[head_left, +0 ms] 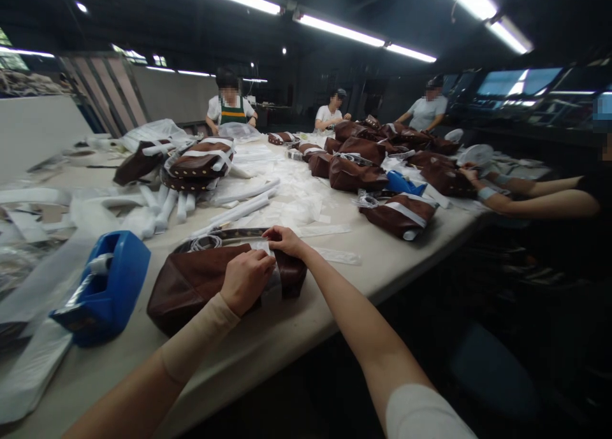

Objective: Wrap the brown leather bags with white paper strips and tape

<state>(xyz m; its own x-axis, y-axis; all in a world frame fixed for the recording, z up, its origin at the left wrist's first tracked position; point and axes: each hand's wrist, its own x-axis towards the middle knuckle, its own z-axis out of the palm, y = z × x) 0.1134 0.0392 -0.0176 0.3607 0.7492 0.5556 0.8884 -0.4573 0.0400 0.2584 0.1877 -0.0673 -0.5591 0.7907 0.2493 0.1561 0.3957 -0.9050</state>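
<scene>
A brown leather handbag (191, 283) lies on the table in front of me. A translucent white wrapping strip (274, 280) crosses it near its right end. My left hand (246, 278) is closed at this strip, its fingers curled over the top of the bag. Just beyond it, my right hand (285, 241) pinches the strip by the bag's upper edge; the fingertips are partly hidden. Behind the bag runs its dark strap (234, 234), with a coil of white-wrapped cord (206, 242) beside it.
A blue tape dispenser (112, 286) stands to the left, near white foam sheets (36, 362). White rolled tubes (239, 211) lie beyond the bag. More brown bags (399, 215) are piled across the table (382, 267). Several co-workers are around it; one person's hands (473, 176) touch a bag at right.
</scene>
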